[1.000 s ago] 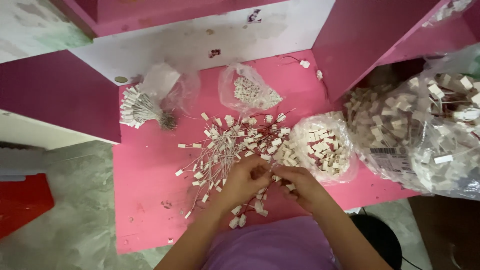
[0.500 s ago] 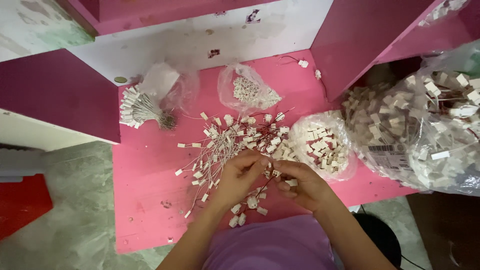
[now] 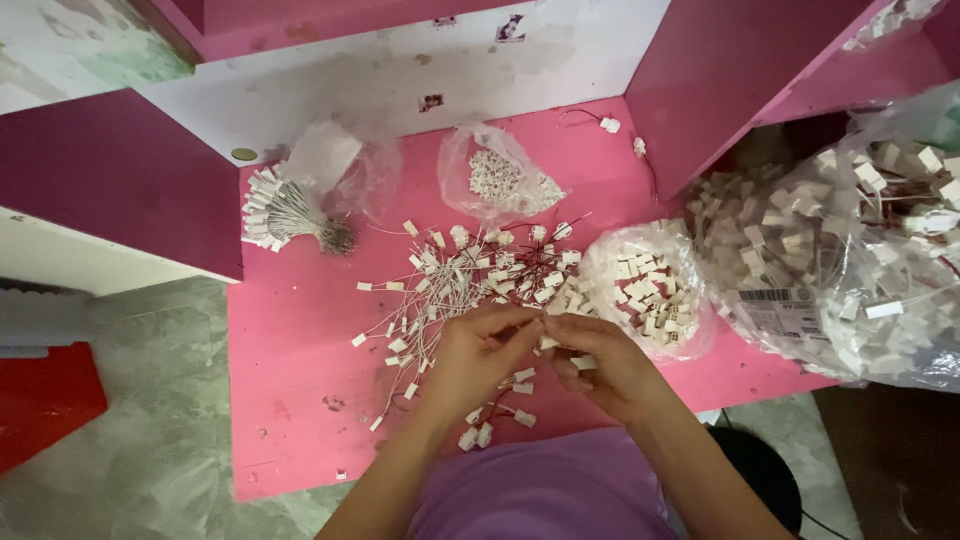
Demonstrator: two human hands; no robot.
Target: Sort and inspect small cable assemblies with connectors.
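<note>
Since the earlier frames both hands have drawn a little closer together over the near edge of the pink table, fingertips now meeting where before a small gap showed between them. Left hand and right hand sit side by side just past the purple-clad lap, and the small white connector lies right at the right hand's curled fingers, with another pale piece pinched where the two sets of fingertips touch. That connector is a little white plastic block; whether a wire trails from it I cannot tell, since the fingers cover it. Both hands are nearly closed, thumbs pressed to forefingers in a fine pinch; the left hand's grip meets the right hand's at the same tiny part, though how much each one holds is hidden.

Just beneath and beyond the hands spreads a loose heap of wired connectors, white blocks on thin white and red leads, scattered across the table. To the right of it, an open clear bag of white blocks. Farther back lie a smaller clear bag and, to the left, a tied bundle of white leads. Well off to the right, large bulging bags of the same parts.
</note>
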